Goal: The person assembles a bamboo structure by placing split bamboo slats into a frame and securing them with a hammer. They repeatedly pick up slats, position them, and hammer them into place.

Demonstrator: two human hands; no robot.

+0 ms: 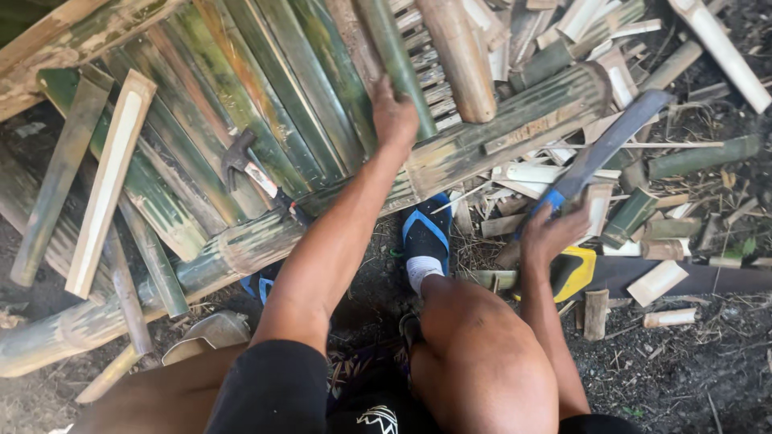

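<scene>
My left hand (394,115) grips a green bamboo strip (398,60) that lies on a frame of split bamboo slats (265,96). My right hand (548,233) holds the blue handle of a long curved machete (611,141), whose blade points up and to the right over scattered bamboo offcuts. My right knee (474,354) is bent below it, and a foot in a blue sandal (426,237) rests on the dirt beneath the frame's edge.
A claw hammer (253,169) lies on the slats left of my arm. A thick bamboo pole (145,293) runs along the frame's near edge. Loose pale strips (108,181) lie at left. Cut bamboo pieces (659,233) and a yellow object (577,269) litter the ground at right.
</scene>
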